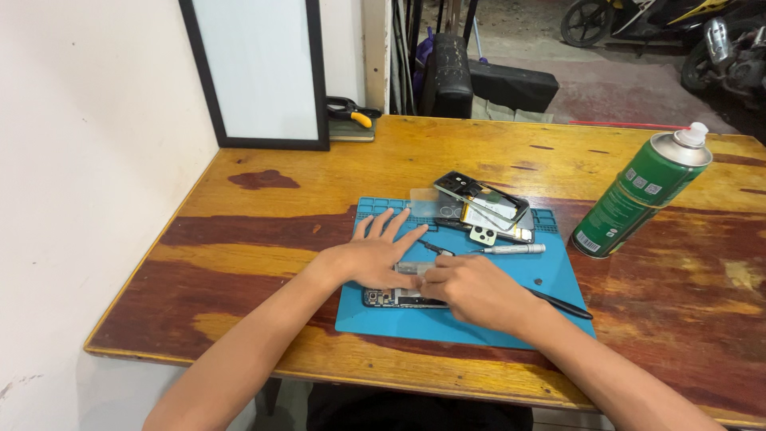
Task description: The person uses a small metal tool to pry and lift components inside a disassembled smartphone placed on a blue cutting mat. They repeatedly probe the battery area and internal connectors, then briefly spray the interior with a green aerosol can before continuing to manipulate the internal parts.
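Observation:
An opened phone [391, 298] with its insides showing lies on a blue work mat [550, 275]. My left hand [373, 254] rests flat over the phone's upper part, fingers spread and pointing away from me. My right hand [469, 289] is curled over the phone's right end, fingertips pinched on a small grey part [413, 268] beside my left thumb. Most of the phone is hidden under both hands.
On the mat's far side lie a stack of phone frames and back covers [484, 206], a silver screwdriver [511, 249], black tweezers [436, 248] and a black pry tool [562, 304]. A green spray can [638, 194] stands right. A framed panel [255, 72] and pliers [351, 112] sit at the table's back.

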